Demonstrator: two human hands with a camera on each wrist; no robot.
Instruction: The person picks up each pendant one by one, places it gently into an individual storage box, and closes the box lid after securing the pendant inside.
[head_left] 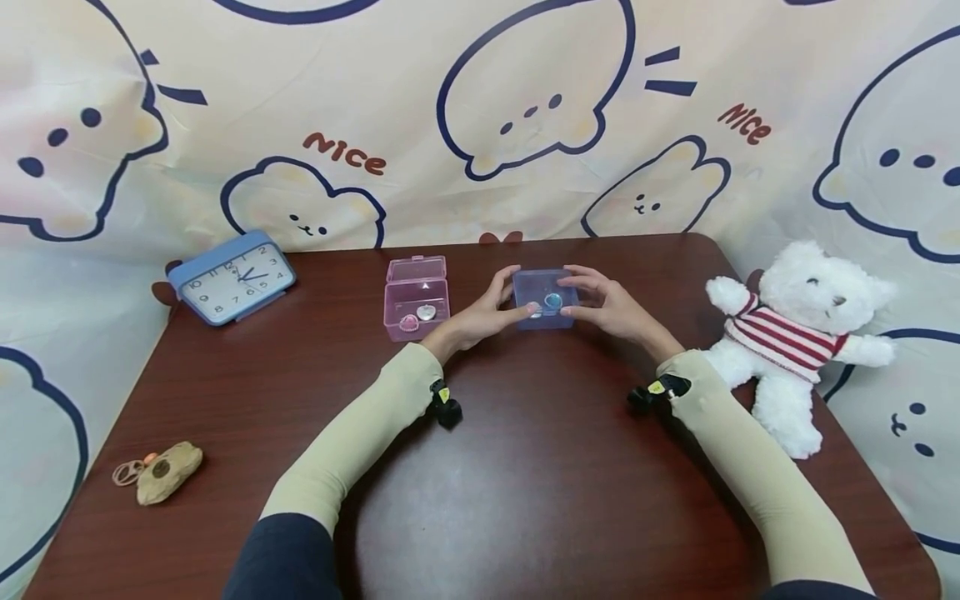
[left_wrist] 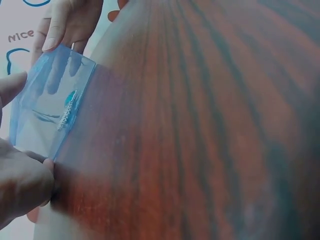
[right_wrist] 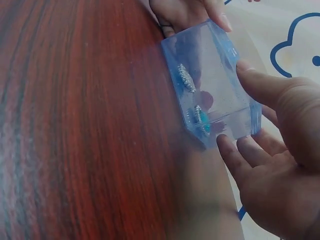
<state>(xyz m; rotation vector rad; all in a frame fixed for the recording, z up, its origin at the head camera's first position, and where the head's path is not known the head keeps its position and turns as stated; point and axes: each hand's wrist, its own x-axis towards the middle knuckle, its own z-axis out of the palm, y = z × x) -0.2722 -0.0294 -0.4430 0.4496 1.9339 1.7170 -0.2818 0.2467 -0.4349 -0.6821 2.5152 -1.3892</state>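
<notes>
Both hands hold a clear blue plastic box with its lid down, near the back of the table. My left hand grips the left end, thumb at the near side and fingers behind. Around the right end, my right hand has its thumb and fingers. Inside lie a round teal piece with a beaded silver rim and a second beaded-rim piece. Just left of the left hand stands a clear pink box, lid up, holding a pink round piece and a white one.
A blue alarm clock sits at the back left. At the front left lies a small tan pouch-like item with a cord loop. A white teddy bear in a striped sweater lies by the table's right edge. A printed cloth hangs behind.
</notes>
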